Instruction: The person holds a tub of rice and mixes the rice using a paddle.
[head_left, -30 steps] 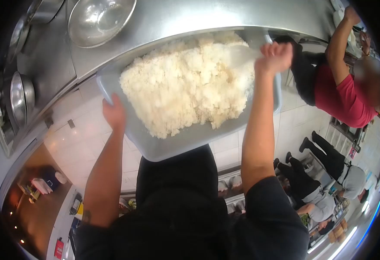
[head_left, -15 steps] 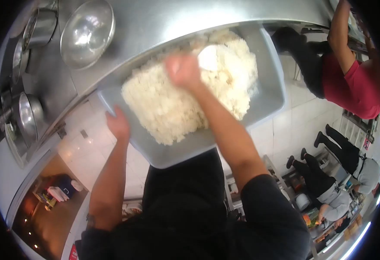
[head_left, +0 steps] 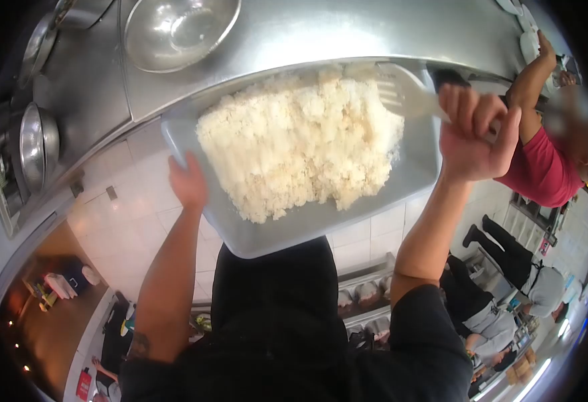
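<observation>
A grey plastic tub point(head_left: 287, 231) full of cooked white rice point(head_left: 301, 144) is in front of me, its far side by the steel counter. My left hand point(head_left: 190, 182) grips the tub's left rim, some fingers hidden by the wall. Over the tub's right end, my right hand point(head_left: 478, 130) is closed around the handle of a pale slotted spatula point(head_left: 401, 92). The spatula's slotted head touches or hovers just over the rice at its right edge; I cannot tell which.
A large steel bowl point(head_left: 180, 33) sits on the steel counter point(head_left: 307, 33) beyond the tub. Another steel bowl point(head_left: 38, 147) is at the far left. A person in a red shirt point(head_left: 542, 174) stands close on the right, and people in grey shirts point(head_left: 548, 285) are farther back.
My right hand has swung from over the middle of the rice to the right, bringing the spatula to the tub's right side. The left hand stays on the rim. The view has shifted slightly.
</observation>
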